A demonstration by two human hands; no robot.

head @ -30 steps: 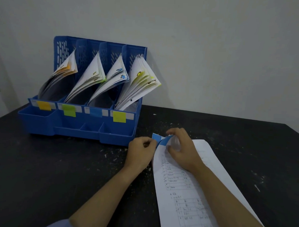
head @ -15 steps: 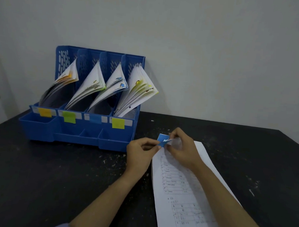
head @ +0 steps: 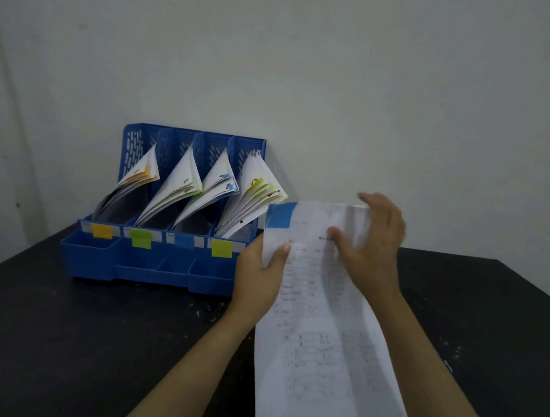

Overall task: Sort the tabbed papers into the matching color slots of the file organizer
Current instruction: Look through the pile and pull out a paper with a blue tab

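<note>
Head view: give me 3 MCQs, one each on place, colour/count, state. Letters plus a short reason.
1. Where does the file organizer stand on the table?
A. far left, by the wall
B. near right corner
C. under the sheet

2. What colour is the tab on the held sheet?
A. orange
B. blue
C. green

3. How does the left hand meet the sheet?
A. lies flat on the table, away from it
B. grips its left edge, thumb on top
C. pokes into a slot

Answers:
1 A: the organizer stands at the table's far left, its back near the wall.
2 B: a blue patch shows at the sheet's top left corner.
3 B: the thumb lies over the paper's left edge below the tab. The right hand is at the sheet's upper right, blurred.
</note>
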